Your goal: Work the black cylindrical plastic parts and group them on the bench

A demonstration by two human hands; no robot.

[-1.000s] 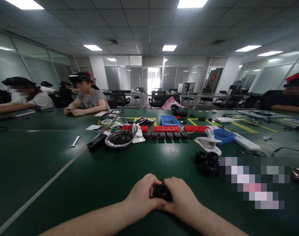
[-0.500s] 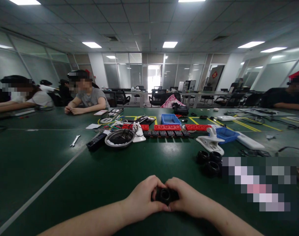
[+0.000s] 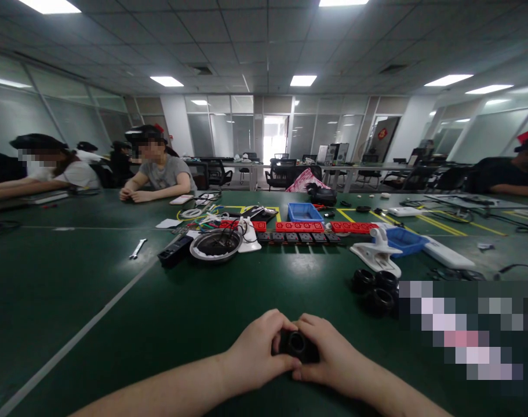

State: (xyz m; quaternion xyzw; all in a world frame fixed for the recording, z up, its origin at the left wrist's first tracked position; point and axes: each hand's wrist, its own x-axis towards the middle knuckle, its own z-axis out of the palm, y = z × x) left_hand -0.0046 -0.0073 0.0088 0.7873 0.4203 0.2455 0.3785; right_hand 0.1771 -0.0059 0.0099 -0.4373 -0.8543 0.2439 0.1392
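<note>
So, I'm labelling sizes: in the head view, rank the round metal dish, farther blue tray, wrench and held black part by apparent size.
1. Round metal dish
2. Farther blue tray
3. Wrench
Unranked: held black part, partly hidden, so unsure.

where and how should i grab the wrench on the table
Probably best mid-handle: pinch the wrench from above, across its slim shaft, since it lies flat on the table, long and narrow, widening at its upper end. The left hand is nearer but is holding the black part.
</note>
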